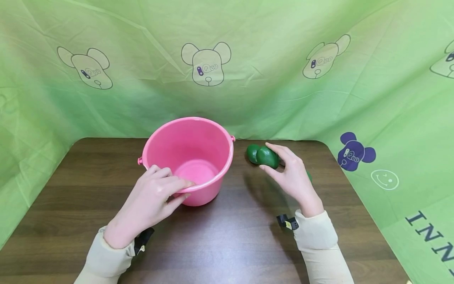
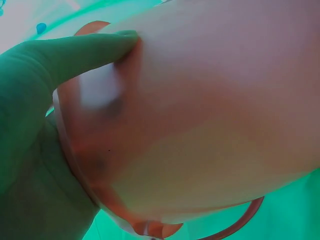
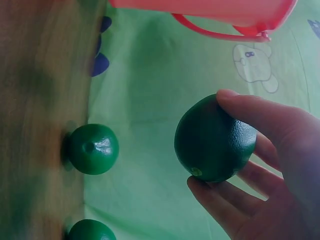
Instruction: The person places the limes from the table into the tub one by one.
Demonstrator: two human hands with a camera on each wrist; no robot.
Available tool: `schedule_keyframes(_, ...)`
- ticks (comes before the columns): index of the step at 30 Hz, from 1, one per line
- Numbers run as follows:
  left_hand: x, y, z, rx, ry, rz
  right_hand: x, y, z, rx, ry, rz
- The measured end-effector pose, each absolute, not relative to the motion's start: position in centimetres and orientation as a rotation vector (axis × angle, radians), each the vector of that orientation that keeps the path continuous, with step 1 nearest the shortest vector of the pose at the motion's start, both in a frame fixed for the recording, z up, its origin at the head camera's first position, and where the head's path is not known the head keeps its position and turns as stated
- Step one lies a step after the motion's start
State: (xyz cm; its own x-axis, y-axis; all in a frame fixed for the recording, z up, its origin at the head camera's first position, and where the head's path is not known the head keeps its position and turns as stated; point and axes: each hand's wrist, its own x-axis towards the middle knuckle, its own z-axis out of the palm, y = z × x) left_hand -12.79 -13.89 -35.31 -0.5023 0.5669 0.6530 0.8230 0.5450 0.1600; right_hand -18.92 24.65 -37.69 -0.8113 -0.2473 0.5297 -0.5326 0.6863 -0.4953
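A pink bucket (image 1: pixel 203 197) stands left of the middle of the table, its mouth facing up and its inside bare. My left hand (image 1: pixel 150 199) grips the near rim, fingers over the inside and thumb (image 2: pixel 95 52) against the outer wall. To the right of the bucket, my right hand (image 1: pixel 294 175) pinches a dark green lime (image 3: pixel 215 140) between thumb and fingertips, held clear of the tabletop. Behind that one, a second lime (image 1: pixel 252 153) rests on the table. A third lime (image 1: pixel 309 177) is mostly hidden by the right hand.
The brown wooden table (image 1: pixel 220 248) carries everything. Green printed cloth (image 1: pixel 262 102) hangs behind the table and along both sides. The bucket's pink handle (image 3: pixel 215 34) hangs down on its far side. A small black device (image 1: pixel 288 222) is strapped at each cuff.
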Motion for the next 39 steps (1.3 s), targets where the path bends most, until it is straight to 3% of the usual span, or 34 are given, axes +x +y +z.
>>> schedule_keyframes(39,-10.7,-12.4,-35.0,-1.372,-2.236,-0.649,-18.2,24.3,-36.3,0.583,-2.346,0.914)
